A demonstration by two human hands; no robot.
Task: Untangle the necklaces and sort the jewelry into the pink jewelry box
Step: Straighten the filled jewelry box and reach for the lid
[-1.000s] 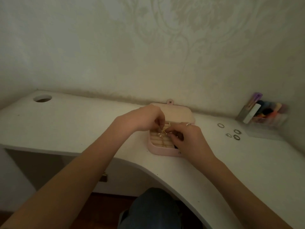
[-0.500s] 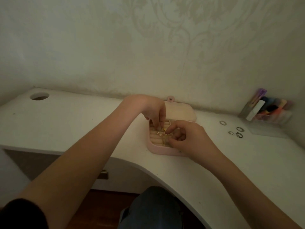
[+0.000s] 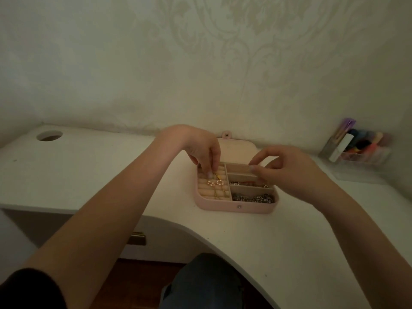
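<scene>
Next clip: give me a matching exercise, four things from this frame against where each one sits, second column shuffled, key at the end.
Things:
1. left hand
2. silver jewelry
3. clear organizer
4. round hole

Places:
A. desk's far right, by the wall
B. fingertips on the box's ring rolls
C. desk's far left corner
D. box's near right compartment

Pairs: 1-B, 2-D, 3-A, 4-C
</scene>
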